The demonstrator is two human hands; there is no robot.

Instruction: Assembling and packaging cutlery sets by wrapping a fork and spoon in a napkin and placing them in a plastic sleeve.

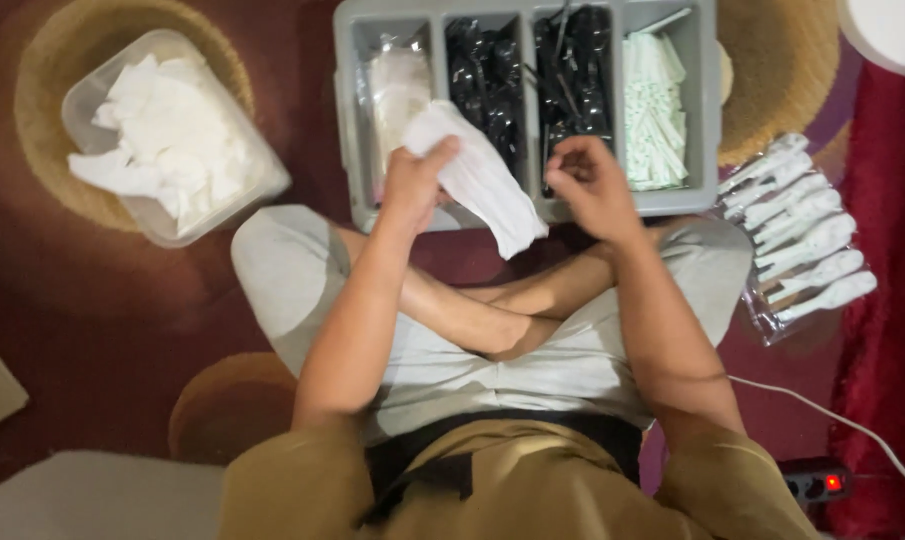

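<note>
Seven wrapped white plastic spoons [800, 240] lie finished at three o'clock, while the left hand [415, 180] grasps a white paper napkin [477, 178] and the right hand [592, 185], loosely curled, hovers over the grey compartmented cutlery tray [527, 212], seemingly mid-set.

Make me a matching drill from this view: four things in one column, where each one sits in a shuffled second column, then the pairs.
Things:
1. white napkin
2. clear tub of white wipes
3. wrapped white spoons
4. black cutlery

Places:
A. on the rug at the far right, beside the grey tray
B. in the tray's middle compartments
C. in the left hand
D. on the round mat at the upper left

Pairs: 1-C, 2-D, 3-A, 4-B
</note>
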